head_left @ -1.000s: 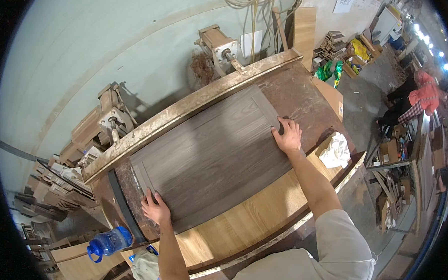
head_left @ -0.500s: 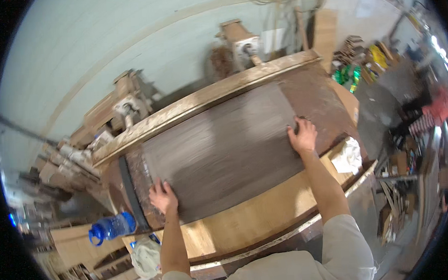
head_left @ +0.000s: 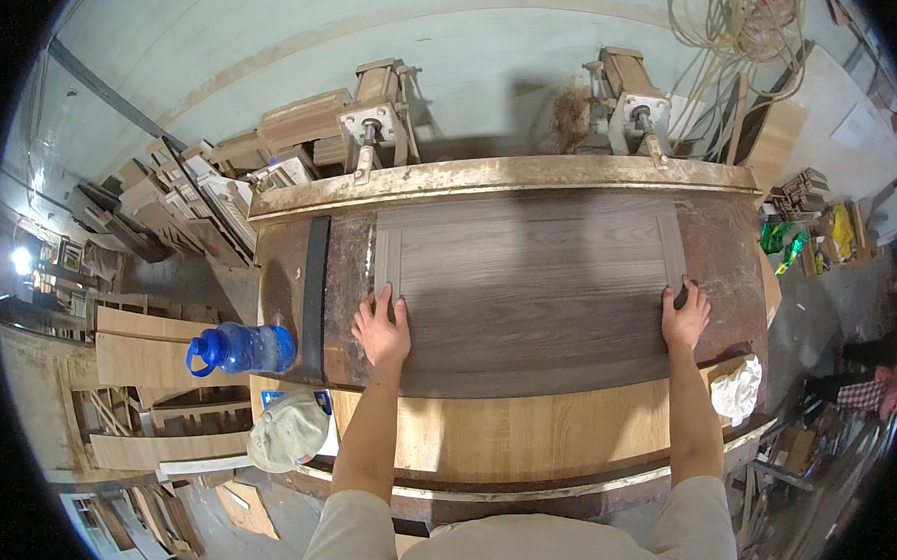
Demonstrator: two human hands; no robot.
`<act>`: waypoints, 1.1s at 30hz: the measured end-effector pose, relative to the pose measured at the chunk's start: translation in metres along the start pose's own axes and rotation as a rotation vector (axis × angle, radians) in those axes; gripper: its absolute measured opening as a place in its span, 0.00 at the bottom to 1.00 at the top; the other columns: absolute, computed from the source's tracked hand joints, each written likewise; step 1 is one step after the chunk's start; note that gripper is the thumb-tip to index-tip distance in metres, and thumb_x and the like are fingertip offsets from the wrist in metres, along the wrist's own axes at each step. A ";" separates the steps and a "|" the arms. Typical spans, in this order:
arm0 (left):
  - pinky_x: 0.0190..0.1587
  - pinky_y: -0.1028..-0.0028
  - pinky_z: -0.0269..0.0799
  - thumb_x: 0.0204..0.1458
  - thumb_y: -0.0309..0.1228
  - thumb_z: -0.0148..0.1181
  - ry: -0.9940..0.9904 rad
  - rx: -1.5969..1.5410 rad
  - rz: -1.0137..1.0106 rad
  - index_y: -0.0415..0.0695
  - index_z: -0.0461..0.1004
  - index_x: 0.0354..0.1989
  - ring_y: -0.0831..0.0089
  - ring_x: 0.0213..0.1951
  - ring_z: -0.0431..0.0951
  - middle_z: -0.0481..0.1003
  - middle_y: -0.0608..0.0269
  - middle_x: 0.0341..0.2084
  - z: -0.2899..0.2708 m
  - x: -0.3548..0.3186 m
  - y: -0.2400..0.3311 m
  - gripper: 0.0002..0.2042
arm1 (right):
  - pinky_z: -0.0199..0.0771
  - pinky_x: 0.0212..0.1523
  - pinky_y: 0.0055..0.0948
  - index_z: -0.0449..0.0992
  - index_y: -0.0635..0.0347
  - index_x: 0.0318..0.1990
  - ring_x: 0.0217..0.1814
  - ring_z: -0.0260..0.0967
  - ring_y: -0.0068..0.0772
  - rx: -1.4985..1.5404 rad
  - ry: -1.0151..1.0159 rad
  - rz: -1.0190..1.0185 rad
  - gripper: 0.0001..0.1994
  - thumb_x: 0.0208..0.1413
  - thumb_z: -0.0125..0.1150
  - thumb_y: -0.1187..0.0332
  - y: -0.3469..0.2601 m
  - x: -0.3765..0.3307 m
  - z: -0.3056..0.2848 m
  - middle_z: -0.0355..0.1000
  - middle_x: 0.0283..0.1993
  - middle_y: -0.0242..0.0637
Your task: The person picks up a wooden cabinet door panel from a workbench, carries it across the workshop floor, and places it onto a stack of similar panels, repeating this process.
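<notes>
A grey-brown wood-grain cabinet door panel (head_left: 534, 296) with a raised-looking frame lies flat on the worn bench (head_left: 728, 268). Its far edge is up against, or very near, a long metal clamp bar (head_left: 504, 177). My left hand (head_left: 381, 331) holds the panel's left side, fingers bent over the edge strip. Opposite it, my right hand (head_left: 685, 317) grips the right side, thumb toward the panel and fingers curled at the edge. The undersides of both hands' fingertips are hidden. A pale wooden board (head_left: 535, 431) shows along the panel's near edge.
Two piston clamps (head_left: 370, 123) stand behind the bar. Left of the panel lie a black strip (head_left: 315, 296), a blue water bottle (head_left: 241, 349) and a cap (head_left: 289, 433). A crumpled white cloth (head_left: 737, 390) sits at the right front. Wood offcuts (head_left: 175, 207) lean at the far left.
My view has levelled out and turned, so the bench now appears straight rather than tilted. Both hands stay at the panel's two sides.
</notes>
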State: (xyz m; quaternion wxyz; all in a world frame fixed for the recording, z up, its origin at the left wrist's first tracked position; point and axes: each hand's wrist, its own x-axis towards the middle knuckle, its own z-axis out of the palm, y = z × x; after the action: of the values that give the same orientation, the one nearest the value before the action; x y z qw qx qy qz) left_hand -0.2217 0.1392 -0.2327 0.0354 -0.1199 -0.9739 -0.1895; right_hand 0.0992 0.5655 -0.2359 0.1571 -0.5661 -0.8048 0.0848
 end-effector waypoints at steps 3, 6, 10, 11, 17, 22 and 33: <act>0.66 0.49 0.53 0.62 0.47 0.54 0.002 -0.010 0.007 0.60 0.71 0.64 0.53 0.62 0.64 0.68 0.54 0.58 -0.003 0.000 0.002 0.22 | 0.58 0.64 0.53 0.70 0.45 0.63 0.65 0.60 0.53 0.009 0.005 -0.002 0.28 0.56 0.63 0.51 0.003 0.000 0.000 0.66 0.63 0.44; 0.65 0.50 0.54 0.61 0.46 0.55 0.023 -0.004 0.024 0.61 0.72 0.63 0.53 0.60 0.65 0.69 0.54 0.57 0.001 0.002 0.007 0.21 | 0.60 0.63 0.53 0.71 0.46 0.62 0.64 0.61 0.54 0.009 0.049 -0.016 0.27 0.55 0.63 0.52 0.008 0.000 -0.001 0.67 0.62 0.44; 0.64 0.50 0.54 0.62 0.46 0.55 0.007 0.053 0.007 0.60 0.72 0.63 0.53 0.61 0.65 0.68 0.53 0.57 0.009 0.003 0.012 0.22 | 0.61 0.62 0.53 0.73 0.48 0.60 0.64 0.62 0.52 0.027 0.091 -0.037 0.27 0.54 0.64 0.51 0.016 0.006 0.004 0.69 0.60 0.43; 0.64 0.50 0.55 0.61 0.46 0.55 0.019 0.067 0.018 0.60 0.72 0.63 0.52 0.61 0.65 0.69 0.53 0.57 0.012 0.002 0.010 0.22 | 0.61 0.62 0.53 0.74 0.48 0.59 0.64 0.62 0.52 0.036 0.082 -0.052 0.26 0.53 0.65 0.51 0.019 0.008 0.005 0.70 0.60 0.42; 0.62 0.50 0.57 0.63 0.47 0.52 0.040 0.102 0.055 0.60 0.70 0.65 0.51 0.59 0.66 0.68 0.52 0.58 0.008 -0.001 -0.003 0.22 | 0.60 0.63 0.50 0.74 0.47 0.59 0.64 0.62 0.49 0.063 0.042 0.001 0.26 0.53 0.65 0.51 0.000 0.004 -0.001 0.69 0.61 0.41; 0.64 0.52 0.55 0.64 0.48 0.50 0.011 0.105 0.041 0.60 0.70 0.65 0.53 0.60 0.66 0.68 0.54 0.59 0.010 -0.002 0.013 0.22 | 0.59 0.64 0.48 0.73 0.45 0.61 0.64 0.62 0.46 0.081 0.051 0.017 0.27 0.53 0.64 0.50 0.006 0.005 -0.011 0.69 0.61 0.38; 0.64 0.52 0.58 0.60 0.46 0.55 -0.026 0.080 -0.019 0.61 0.70 0.64 0.50 0.60 0.67 0.69 0.50 0.57 0.009 0.011 0.010 0.23 | 0.54 0.67 0.50 0.72 0.49 0.62 0.69 0.56 0.46 0.133 -0.091 0.231 0.34 0.46 0.69 0.46 -0.005 0.025 -0.015 0.65 0.64 0.40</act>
State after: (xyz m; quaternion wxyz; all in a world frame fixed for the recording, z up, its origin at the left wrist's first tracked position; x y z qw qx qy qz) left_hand -0.2302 0.1545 -0.2358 0.0255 -0.1114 -0.9822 -0.1493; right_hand 0.0927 0.5865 -0.2160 0.1466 -0.6390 -0.7331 0.1810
